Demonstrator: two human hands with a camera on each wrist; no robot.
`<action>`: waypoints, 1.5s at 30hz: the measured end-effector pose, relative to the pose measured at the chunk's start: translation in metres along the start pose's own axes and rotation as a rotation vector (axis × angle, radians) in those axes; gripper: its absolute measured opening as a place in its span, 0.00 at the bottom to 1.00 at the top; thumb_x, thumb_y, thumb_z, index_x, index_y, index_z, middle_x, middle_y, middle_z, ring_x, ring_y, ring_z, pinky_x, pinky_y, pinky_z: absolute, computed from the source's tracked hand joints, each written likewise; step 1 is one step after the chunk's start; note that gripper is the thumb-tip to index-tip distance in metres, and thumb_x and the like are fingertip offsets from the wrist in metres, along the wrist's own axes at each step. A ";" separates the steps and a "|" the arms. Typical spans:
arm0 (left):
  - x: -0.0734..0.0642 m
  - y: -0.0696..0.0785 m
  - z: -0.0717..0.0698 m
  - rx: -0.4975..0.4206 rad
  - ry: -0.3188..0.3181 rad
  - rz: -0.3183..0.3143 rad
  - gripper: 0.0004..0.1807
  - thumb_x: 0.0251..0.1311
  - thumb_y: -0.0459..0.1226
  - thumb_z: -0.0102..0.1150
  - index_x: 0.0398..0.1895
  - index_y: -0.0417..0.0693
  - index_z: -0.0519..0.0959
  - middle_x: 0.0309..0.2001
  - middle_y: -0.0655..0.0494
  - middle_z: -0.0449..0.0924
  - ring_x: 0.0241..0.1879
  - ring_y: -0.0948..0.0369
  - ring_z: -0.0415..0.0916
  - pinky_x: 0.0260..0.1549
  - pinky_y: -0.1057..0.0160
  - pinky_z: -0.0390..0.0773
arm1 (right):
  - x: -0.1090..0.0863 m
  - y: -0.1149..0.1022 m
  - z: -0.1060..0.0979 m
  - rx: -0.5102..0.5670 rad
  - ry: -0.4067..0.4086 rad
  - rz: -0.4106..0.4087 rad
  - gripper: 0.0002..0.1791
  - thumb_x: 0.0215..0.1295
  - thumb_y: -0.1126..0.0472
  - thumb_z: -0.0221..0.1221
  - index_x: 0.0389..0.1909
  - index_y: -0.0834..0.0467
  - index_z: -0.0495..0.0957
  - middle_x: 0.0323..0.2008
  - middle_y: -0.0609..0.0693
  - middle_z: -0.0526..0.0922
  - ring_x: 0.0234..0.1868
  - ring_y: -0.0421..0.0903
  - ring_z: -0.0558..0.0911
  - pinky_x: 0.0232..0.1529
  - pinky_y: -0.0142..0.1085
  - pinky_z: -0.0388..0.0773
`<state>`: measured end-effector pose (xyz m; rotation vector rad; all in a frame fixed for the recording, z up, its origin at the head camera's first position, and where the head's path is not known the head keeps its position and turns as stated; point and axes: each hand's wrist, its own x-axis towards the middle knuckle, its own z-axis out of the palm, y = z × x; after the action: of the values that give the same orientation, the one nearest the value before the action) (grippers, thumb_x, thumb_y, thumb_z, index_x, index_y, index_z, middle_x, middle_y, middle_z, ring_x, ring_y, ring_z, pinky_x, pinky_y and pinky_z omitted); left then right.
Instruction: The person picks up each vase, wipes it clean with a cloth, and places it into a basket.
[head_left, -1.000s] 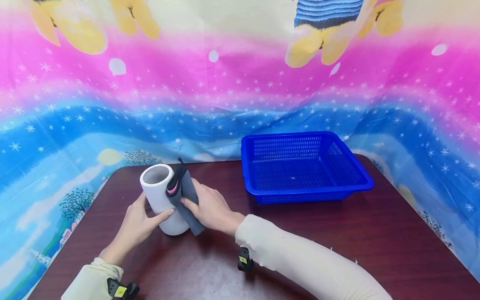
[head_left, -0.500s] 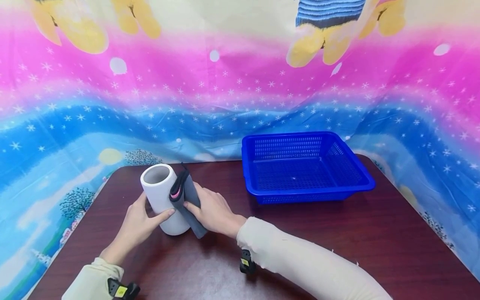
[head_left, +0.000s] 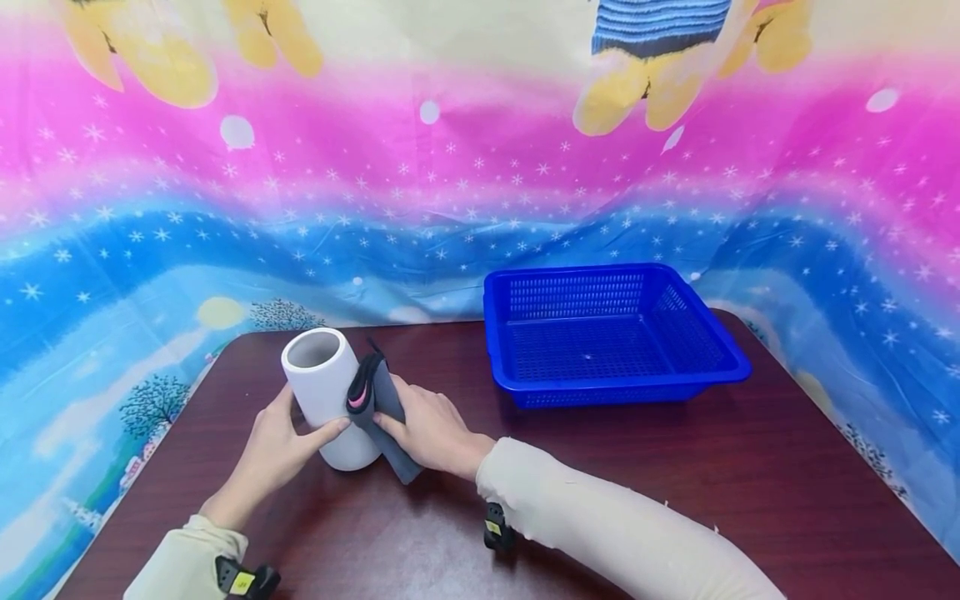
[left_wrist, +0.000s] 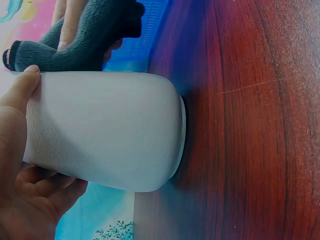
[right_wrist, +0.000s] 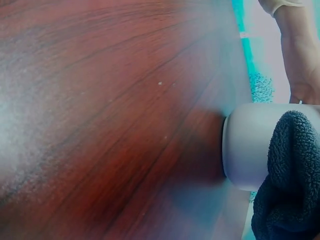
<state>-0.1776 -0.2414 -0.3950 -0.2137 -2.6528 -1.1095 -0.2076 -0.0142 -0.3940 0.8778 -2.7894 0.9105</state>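
A white cylindrical vase (head_left: 322, 392) with a wide round mouth stands on the dark red-brown table, left of the middle. My left hand (head_left: 277, 437) grips it from the left, its thumb across the near side; the left wrist view shows the fingers curled round the vase's far side. In my right hand (head_left: 431, 421) is a folded dark grey cloth (head_left: 390, 433) with a pink strip showing in its fold. The cloth lies against the right side of the vase. Its fuzzy, towel-like surface shows in the right wrist view, where the right hand is hidden.
A blue plastic basket (head_left: 622, 385) with perforated walls stands at the back right of the table (head_left: 675, 500). Behind the table hangs a printed cloth backdrop (head_left: 450, 192) in pink and blue, running down both sides. A black wrist camera sits on each sleeve.
My right hand and the cloth have slid down and slightly to the right along the vase's side. The left hand and the vase have stayed in place.
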 end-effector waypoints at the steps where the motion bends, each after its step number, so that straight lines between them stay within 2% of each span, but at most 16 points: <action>1: 0.000 0.000 0.000 -0.001 -0.001 -0.001 0.41 0.58 0.46 0.72 0.70 0.40 0.64 0.59 0.35 0.78 0.56 0.40 0.80 0.54 0.39 0.81 | 0.000 0.001 0.001 0.001 -0.005 0.004 0.25 0.73 0.47 0.58 0.67 0.48 0.68 0.46 0.47 0.86 0.42 0.42 0.85 0.38 0.34 0.80; 30: -0.001 0.002 -0.001 0.004 0.005 0.003 0.42 0.58 0.47 0.73 0.70 0.40 0.64 0.59 0.35 0.78 0.56 0.41 0.80 0.53 0.38 0.81 | -0.004 0.005 0.003 -0.027 -0.045 0.014 0.25 0.74 0.45 0.57 0.67 0.48 0.67 0.42 0.48 0.85 0.40 0.42 0.84 0.38 0.34 0.80; 39: -0.001 0.002 -0.001 0.002 0.000 -0.002 0.42 0.59 0.48 0.72 0.71 0.41 0.63 0.60 0.35 0.78 0.57 0.41 0.79 0.53 0.38 0.81 | -0.006 0.008 0.006 -0.077 -0.113 0.055 0.23 0.73 0.46 0.58 0.63 0.49 0.70 0.40 0.47 0.86 0.39 0.41 0.84 0.36 0.33 0.78; 45: -0.001 0.003 -0.001 0.000 -0.007 -0.012 0.43 0.59 0.48 0.72 0.71 0.41 0.63 0.60 0.35 0.77 0.57 0.41 0.79 0.54 0.38 0.81 | -0.006 0.012 0.008 -0.108 -0.122 0.056 0.22 0.71 0.45 0.59 0.60 0.49 0.71 0.38 0.47 0.86 0.38 0.41 0.84 0.35 0.34 0.77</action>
<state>-0.1760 -0.2405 -0.3926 -0.2025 -2.6631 -1.1145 -0.2078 -0.0081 -0.4083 0.8716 -2.9487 0.7280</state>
